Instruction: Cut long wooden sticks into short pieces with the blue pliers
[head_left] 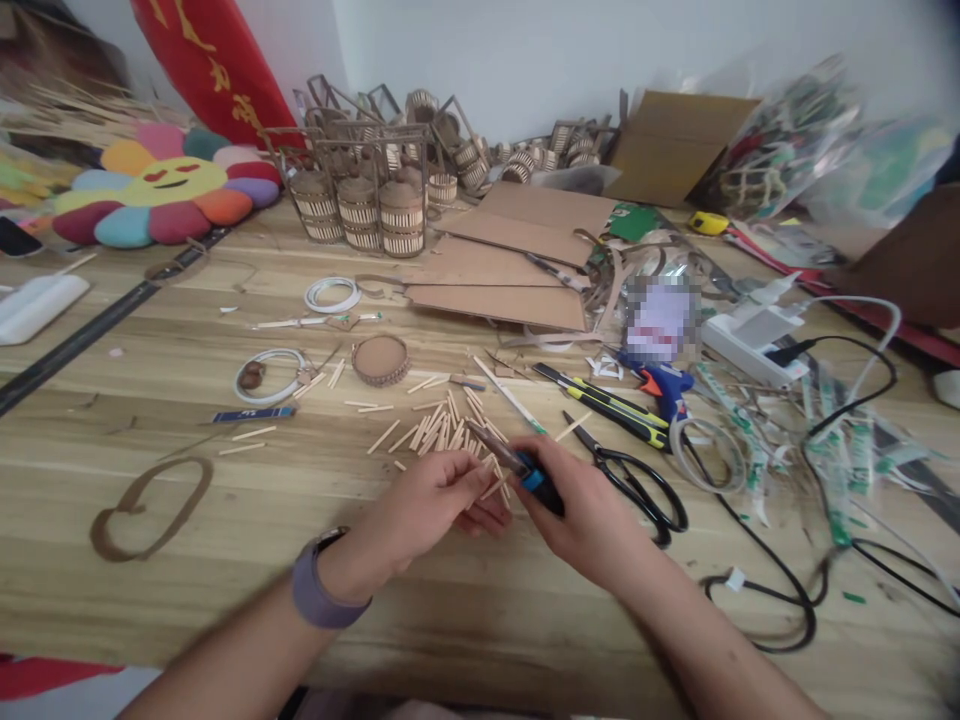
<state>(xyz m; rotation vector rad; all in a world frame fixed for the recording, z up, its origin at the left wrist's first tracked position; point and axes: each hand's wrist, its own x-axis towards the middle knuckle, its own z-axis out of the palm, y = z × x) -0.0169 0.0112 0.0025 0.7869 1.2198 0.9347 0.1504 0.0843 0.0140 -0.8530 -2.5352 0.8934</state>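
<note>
My left hand (424,505) is closed, with a short wooden stick (496,486) pinched at its fingertips. The fingers of my right hand (581,505) are wrapped round pliers (534,478) with black and blue handles, whose jaws point away to the left over the sticks. Just beyond both hands lies a loose pile of cut wooden sticks (439,432). A small round brown disc with a braided rim (380,361) rests behind the pile. To the right of my right hand are black-handled scissors (637,478) and a yellow-black utility knife (611,403).
Small stick-walled baskets in a frame (358,215) stand at the back. Cardboard sheets (502,260) lie at mid-table. On the right are a blue glue gun (671,388), a tape roll (706,453), a power strip (754,345) and black cables. A brown strip loop (154,505) lies left.
</note>
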